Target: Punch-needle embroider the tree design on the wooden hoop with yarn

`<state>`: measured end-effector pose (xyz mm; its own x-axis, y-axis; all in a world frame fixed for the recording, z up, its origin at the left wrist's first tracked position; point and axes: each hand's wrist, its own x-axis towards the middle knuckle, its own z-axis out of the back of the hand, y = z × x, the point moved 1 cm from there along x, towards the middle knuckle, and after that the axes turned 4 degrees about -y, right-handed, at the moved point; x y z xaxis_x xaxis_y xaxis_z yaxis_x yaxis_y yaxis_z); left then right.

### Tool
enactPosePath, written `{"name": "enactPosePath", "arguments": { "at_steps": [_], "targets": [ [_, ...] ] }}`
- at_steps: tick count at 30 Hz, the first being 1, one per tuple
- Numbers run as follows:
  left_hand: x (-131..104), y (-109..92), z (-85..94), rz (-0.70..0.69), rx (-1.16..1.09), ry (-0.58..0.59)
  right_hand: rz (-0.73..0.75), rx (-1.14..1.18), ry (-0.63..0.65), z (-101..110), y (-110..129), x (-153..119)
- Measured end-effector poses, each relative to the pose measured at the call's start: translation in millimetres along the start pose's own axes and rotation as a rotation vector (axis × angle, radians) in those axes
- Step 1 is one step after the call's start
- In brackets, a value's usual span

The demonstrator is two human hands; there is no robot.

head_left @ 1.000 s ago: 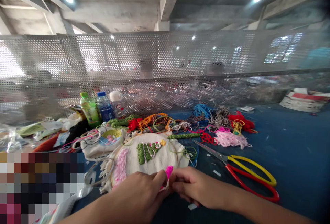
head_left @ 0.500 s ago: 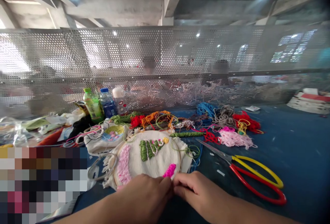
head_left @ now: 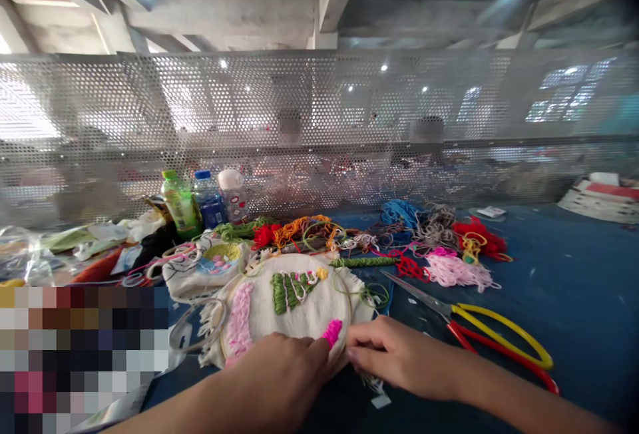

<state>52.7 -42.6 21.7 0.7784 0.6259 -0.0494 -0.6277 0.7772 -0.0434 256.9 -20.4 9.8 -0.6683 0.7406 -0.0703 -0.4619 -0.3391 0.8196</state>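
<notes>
An embroidery hoop [head_left: 299, 271] holds cream cloth with a frayed edge. Its stitching shows a green tree [head_left: 292, 291], a pale pink band [head_left: 241, 321] and a bright pink patch [head_left: 332, 333]. My left hand [head_left: 284, 374] grips the near rim, its thumb beside the bright pink patch. Just off the hoop's right edge, my right hand [head_left: 394, 354] is closed with fingertips pinched; whatever lies between them is too small or hidden to make out. Scissors [head_left: 449, 314] with one yellow and one red handle lie to the right, the red one partly behind my right forearm.
Heaps of yarn [head_left: 459, 267] in several colours spread behind the hoop. Bottles [head_left: 207, 201] stand at the back left before a perforated metal screen [head_left: 309, 101]. A second stitched piece [head_left: 200, 281] lies left of the hoop. Paper scraps [head_left: 381, 401] dot the blue table [head_left: 589, 301].
My right hand has moved slightly right and up, away from my left hand, now covering part of the scissors' surroundings. My left hand stays at the hoop's near rim.
</notes>
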Motion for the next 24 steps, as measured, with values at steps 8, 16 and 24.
{"name": "enactPosePath", "arguments": {
  "at_steps": [8, 16, 24],
  "targets": [
    [-0.6, 4.2, -5.5, 0.174, -0.150, -0.004, 0.112, 0.012, -0.109, -14.6, 0.5, 0.1],
    [0.3, 6.7, -23.5, 0.278, -0.309, 0.001, 0.227, -0.139, -0.182, -21.2, -0.9, -5.6],
    [-1.0, 5.5, -21.6, 0.277, -0.610, 0.049, 0.297, -0.198, -0.208, -24.4, -2.2, -5.2]
  ]
}}
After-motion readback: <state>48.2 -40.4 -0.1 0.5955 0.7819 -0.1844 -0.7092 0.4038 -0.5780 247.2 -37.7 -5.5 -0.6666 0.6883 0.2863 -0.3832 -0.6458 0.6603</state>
